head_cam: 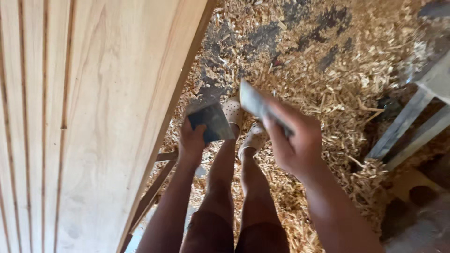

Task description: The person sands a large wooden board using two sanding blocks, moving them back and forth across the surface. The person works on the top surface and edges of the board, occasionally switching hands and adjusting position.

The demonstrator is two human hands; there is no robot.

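We are gripping a dark square sheet [211, 122] in our left hand [191, 143] and a blurred flat piece [259, 107] in our right hand [295, 143], both clamped clear of the pale wooden panel [93, 117], above the shavings-strewn floor [337, 79].

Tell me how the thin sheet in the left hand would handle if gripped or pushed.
The dark sheet looks thin, so probably light. It stands flat above the left hand without drooping, so likely fairly stiff, though it might flex under a push. The fingers pinch only its lower edge, suggesting little weight.
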